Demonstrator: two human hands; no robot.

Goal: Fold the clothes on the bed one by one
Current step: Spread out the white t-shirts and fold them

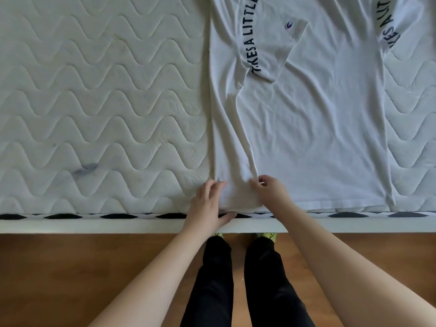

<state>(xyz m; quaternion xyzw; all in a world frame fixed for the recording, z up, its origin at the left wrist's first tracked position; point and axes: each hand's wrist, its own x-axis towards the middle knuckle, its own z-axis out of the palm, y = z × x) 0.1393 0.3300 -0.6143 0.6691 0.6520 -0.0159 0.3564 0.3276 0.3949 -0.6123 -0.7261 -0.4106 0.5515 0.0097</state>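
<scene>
Scene: We stand at the near edge of a bed, looking down on a bare quilted mattress [94,102] with a wavy stitch pattern.

T-shirt: A white T-shirt [318,126] lies spread flat on the mattress towards its right side, hem at the near edge, collar end out of view at the far edge of the picture.

Fold: The shirt's left side is turned in over the body, and the left sleeve [266,43] lies folded across the chest, its dark lettering and a small logo patch showing. The right sleeve [389,31], also lettered, lies out to the side.

Left hand: Our left hand [210,204] rests at the shirt's near left corner, fingers straight and spread on the cloth, thumb down along the mattress edge.

Right hand: Our right hand [271,192] sits just beside it on the hem, fingers curled and pinching the inner edge of the folded panel.

Mattress mark: A dark smudge [86,168] shows near the near edge, well left of the shirt.

Edge trim: A band of black diamonds [118,216] runs along the mattress side.

Below: Black trousers [236,279] and a wooden floor [70,267] fill the foreground.
</scene>
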